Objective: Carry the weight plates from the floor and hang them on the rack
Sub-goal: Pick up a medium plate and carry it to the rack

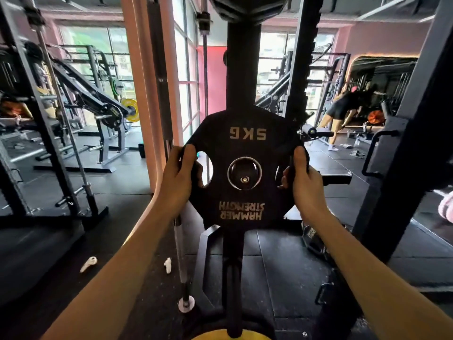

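A black 5 kg weight plate (245,207), its lettering upside down, is held upright in front of the rack's black upright post (242,67). My left hand (180,179) grips its left edge through a grip hole. My right hand (302,177) grips its right edge the same way. The end of a rack peg (244,179) shows inside the plate's centre hole. Another dark plate (247,6) hangs on the post at the top of the view. A yellow plate (230,334) shows at the bottom edge, by the rack's base.
A steel barbell (171,182) stands upright just left of the rack. Two small white objects (88,264) lie on the black rubber floor at the left. Gym machines fill the left side. A dark frame post (402,168) rises at the right. A person (343,111) exercises at the far right.
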